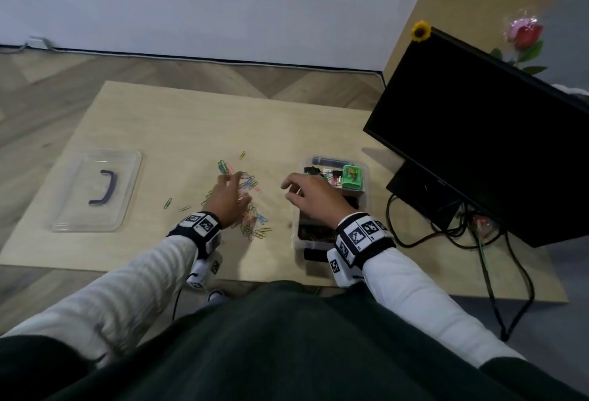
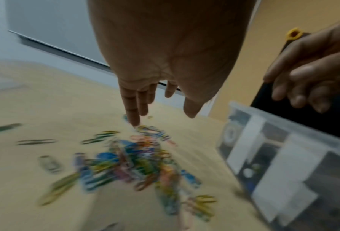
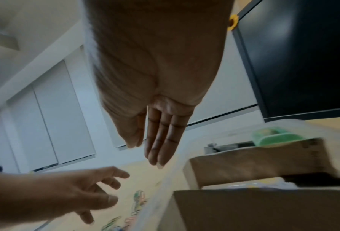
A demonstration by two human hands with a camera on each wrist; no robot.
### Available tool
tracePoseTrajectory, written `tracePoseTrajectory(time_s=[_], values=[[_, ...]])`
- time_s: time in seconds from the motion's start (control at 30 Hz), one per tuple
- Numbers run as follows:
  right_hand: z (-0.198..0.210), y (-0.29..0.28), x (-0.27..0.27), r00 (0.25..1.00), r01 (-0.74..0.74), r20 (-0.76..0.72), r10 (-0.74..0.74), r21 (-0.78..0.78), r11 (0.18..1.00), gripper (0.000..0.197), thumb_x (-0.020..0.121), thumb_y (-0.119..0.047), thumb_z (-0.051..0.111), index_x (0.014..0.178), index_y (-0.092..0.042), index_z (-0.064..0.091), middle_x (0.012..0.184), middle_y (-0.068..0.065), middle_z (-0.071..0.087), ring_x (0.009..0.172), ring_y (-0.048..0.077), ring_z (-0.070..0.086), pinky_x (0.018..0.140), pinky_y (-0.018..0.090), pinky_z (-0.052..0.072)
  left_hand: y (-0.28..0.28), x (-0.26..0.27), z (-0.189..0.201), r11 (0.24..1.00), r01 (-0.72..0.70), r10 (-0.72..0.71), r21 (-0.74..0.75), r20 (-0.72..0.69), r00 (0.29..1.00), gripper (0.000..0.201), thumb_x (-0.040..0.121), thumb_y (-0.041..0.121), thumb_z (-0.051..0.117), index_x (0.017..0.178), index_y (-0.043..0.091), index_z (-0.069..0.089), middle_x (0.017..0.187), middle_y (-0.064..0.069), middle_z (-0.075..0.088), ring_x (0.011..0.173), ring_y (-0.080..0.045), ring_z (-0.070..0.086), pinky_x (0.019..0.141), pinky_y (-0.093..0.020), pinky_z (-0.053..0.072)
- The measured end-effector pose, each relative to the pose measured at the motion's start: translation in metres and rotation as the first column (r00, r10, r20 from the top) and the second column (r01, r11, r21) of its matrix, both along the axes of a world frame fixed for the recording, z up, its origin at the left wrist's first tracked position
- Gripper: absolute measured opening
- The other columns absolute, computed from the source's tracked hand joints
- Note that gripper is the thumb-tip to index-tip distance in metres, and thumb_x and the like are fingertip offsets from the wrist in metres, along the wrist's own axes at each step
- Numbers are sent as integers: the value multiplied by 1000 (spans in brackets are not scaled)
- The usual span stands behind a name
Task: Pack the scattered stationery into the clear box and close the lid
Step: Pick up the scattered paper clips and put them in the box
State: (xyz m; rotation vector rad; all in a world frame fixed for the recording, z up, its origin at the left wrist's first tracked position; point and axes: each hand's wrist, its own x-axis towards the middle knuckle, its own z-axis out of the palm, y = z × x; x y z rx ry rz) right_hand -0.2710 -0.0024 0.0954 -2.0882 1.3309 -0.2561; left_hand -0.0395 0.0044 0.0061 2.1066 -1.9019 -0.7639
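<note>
Colourful paper clips (image 1: 251, 209) lie scattered in a pile mid-table, blurred in the left wrist view as paper clips (image 2: 137, 162). My left hand (image 1: 228, 193) hovers over them, fingers (image 2: 134, 112) straight and pointing down, one fingertip at the pile's far edge, holding nothing. The clear box (image 1: 297, 235) stands right of the pile, lid off, with a green item (image 1: 352, 177), dark clips and small cartons (image 3: 254, 157) inside. My right hand (image 1: 307, 193) hangs over the box's left side, its fingers (image 3: 161, 140) straight and empty. The clear lid (image 1: 95, 190), with a dark handle, lies flat at the far left.
A black monitor (image 1: 478, 133) leans at the right with a yellow flower (image 1: 420, 30) on its corner. Black cables (image 1: 446, 231) trail across the table beside the box. A wrapped red rose (image 1: 526, 40) stands behind. The table's near edge is close to my body.
</note>
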Motion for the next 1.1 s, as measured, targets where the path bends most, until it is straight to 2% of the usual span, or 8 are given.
tracePoseTrajectory(time_s=[0.17, 0.27, 0.33, 0.5, 0.67, 0.8, 0.9, 1.1], values=[[-15, -11, 53, 978, -130, -146, 152, 150, 980, 42, 93, -26, 65, 133, -18, 53, 124, 7, 59, 105, 20, 58, 88, 36, 48, 15, 73, -23, 969, -221, 191, 111, 231, 954, 69, 87, 31, 65, 143, 14, 30, 148, -20, 22, 128, -42, 37, 99, -52, 43], [-34, -14, 84, 938, -174, -253, 238, 250, 952, 59, 91, -29, 67, 143, -17, 42, 139, 13, 46, 118, 30, 54, 97, 40, 47, 22, 110, -41, 909, -358, 301, 211, 258, 918, 76, 80, 36, 74, 137, 10, 30, 146, -20, 24, 129, -42, 36, 101, -55, 41], [-50, -15, 102, 896, -181, -343, 282, 298, 937, 69, 90, -26, 67, 149, -13, 34, 145, 19, 37, 115, 36, 57, 94, 43, 50, 25, 125, -52, 890, -371, 309, 264, 246, 919, 87, 77, 42, 77, 139, 8, 28, 147, -20, 24, 131, -42, 34, 104, -56, 39], [-84, -12, 128, 827, -114, -490, 278, 337, 934, 98, 83, -18, 75, 157, -19, 10, 157, 25, 13, 116, 46, 57, 89, 46, 54, 29, 116, -65, 948, -153, 87, 278, 235, 968, 109, 74, 53, 75, 150, 7, 11, 159, -16, 9, 142, -41, 16, 111, -55, 31], [-115, -4, 145, 790, -123, -563, 243, 242, 962, 118, 76, -16, 81, 157, -35, -3, 162, 19, -13, 137, 49, 30, 102, 55, 44, 28, 80, -62, 959, 163, -216, 233, 225, 950, 110, 79, 40, 76, 153, 4, 4, 161, -17, 7, 146, -36, 12, 119, -43, 21], [-124, 2, 160, 797, -166, -570, 201, 113, 980, 96, 82, -21, 75, 156, -23, 14, 157, 20, 16, 132, 42, 38, 98, 50, 45, 22, 73, -56, 958, 242, -278, 156, 278, 920, 111, 70, 43, 81, 153, 11, 15, 151, -15, 29, 131, -36, 36, 102, -47, 40], [-123, 9, 162, 824, -157, -549, 141, 17, 987, 69, 86, -13, 67, 146, -13, 34, 141, 16, 38, 122, 36, 45, 88, 45, 48, 15, 73, -54, 953, 257, -294, 161, 288, 911, 111, 64, 48, 84, 150, 16, 21, 138, -15, 35, 120, -37, 41, 93, -49, 44], [-125, 8, 160, 846, -125, -523, 101, -12, 992, 48, 87, -2, 55, 134, -9, 46, 132, 15, 45, 116, 35, 47, 80, 43, 49, 4, 68, -59, 960, 227, -242, 163, 78, 967, 77, 67, 31, 84, 128, 13, 42, 121, -16, 37, 102, -38, 48, 82, -48, 50]])
